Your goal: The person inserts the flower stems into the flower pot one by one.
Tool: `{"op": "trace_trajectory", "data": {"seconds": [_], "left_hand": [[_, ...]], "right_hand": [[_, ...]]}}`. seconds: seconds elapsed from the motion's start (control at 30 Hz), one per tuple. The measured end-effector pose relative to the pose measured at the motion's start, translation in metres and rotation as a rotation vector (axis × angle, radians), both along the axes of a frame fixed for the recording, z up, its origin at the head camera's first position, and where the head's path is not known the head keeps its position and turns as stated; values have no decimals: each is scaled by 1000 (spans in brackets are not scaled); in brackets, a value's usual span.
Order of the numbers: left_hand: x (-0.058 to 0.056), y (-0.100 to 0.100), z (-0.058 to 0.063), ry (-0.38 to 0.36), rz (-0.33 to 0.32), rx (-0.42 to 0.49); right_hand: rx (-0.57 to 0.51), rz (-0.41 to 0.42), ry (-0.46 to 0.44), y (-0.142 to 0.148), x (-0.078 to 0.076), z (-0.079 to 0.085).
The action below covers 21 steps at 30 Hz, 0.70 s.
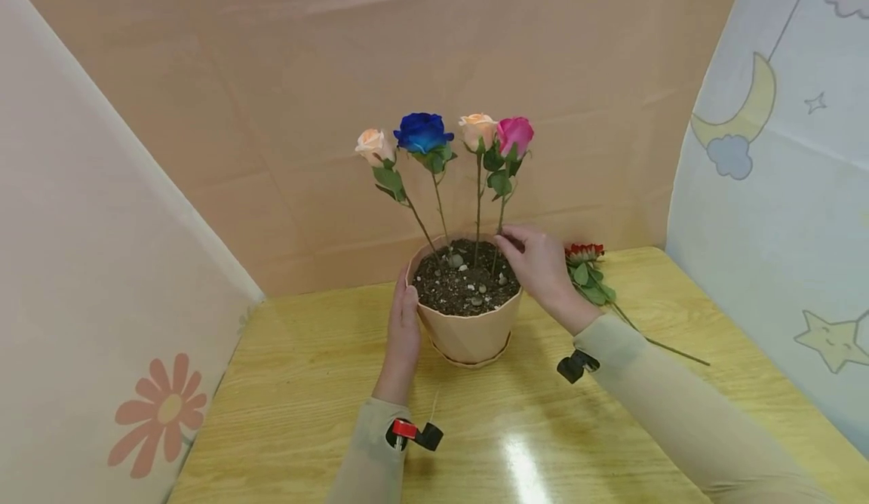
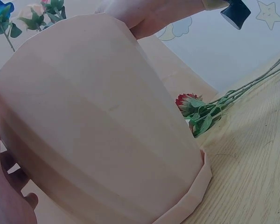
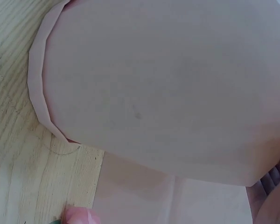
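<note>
A peach flowerpot filled with dark soil and pebbles stands on a matching saucer. Stems of two peach roses, a blue rose and a pink rose rise from it. My left hand rests along the pot's left side, its thumb by the rim; part of its fingers show past the pot wall in the left wrist view. Over the right rim, my right hand pinches the pink rose's stem low down. The fingertips are partly hidden, and the pot wall fills most of the right wrist view.
Right of the pot, red roses with long green stems lie on the wooden table. A tan backdrop rises close behind the pot. Printed panels stand at left and right.
</note>
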<state>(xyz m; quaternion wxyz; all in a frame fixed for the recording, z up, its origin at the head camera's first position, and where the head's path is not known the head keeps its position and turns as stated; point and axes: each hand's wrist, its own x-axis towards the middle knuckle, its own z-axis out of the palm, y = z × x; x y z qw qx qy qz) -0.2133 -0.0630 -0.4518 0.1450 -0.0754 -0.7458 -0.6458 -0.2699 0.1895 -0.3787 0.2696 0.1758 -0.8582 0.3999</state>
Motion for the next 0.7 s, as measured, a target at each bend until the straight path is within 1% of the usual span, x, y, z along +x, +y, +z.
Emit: {"op": "trace_trajectory", "data": {"seconds": [0.23, 0.47, 0.57, 0.7], "left_hand": [[1, 0, 0, 4, -18, 19], [0, 0, -2, -7, 8, -9], [0, 0, -1, -4, 8, -1], [1, 1, 0, 5, 5, 18]], "right_hand": [[35, -4, -24, 0, 1, 3], [49, 5, -39, 1, 1, 3], [30, 10, -57, 1, 1, 3], [-32, 20, -119, 2, 3, 6]]}}
